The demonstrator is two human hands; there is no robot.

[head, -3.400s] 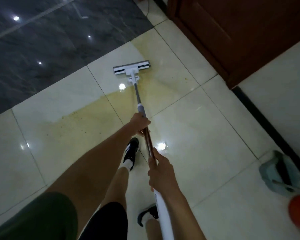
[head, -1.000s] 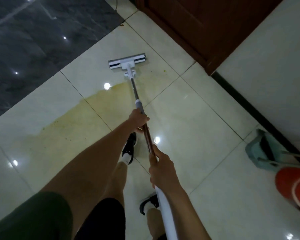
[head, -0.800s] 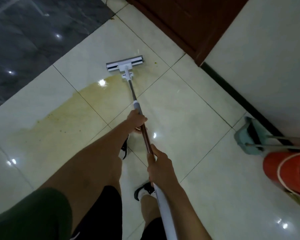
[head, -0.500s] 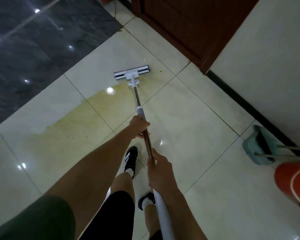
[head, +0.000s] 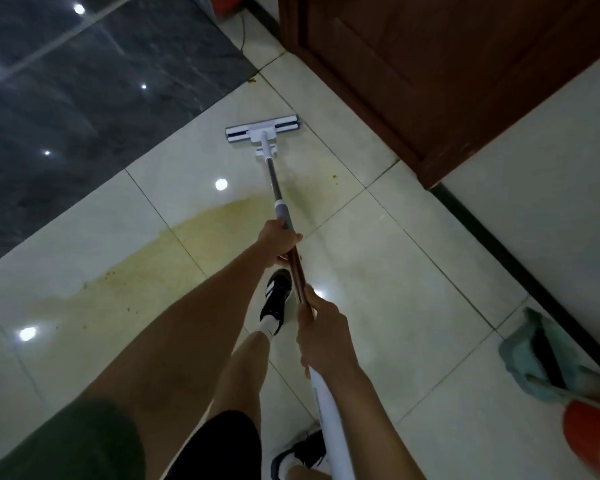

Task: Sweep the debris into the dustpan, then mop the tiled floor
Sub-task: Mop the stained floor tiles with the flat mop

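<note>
Left hand (head: 280, 242): grips mop handle (head: 293, 242) | Right hand (head: 323, 336): grips handle lower down | Mop head (head: 262, 129): flat on tiled floor (head: 413, 289), beyond yellow stain (head: 174, 251) | Surroundings: wooden door (head: 447, 74) beside head; dustpan (head: 537, 358), red bucket (head: 593, 441) along wall

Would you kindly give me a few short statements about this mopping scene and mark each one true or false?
1. Both hands grip the mop handle. True: the left hand holds it further down the pole, the right hand nearer the body.
2. The mop head rests on the dark marble. False: it lies on the pale tiled floor.
3. A yellowish stain remains on the tiles. True.
4. The dustpan sits left of the mop. False: it is at the right edge, near the wall.
5. The wooden door is beyond the mop head. True.
</note>
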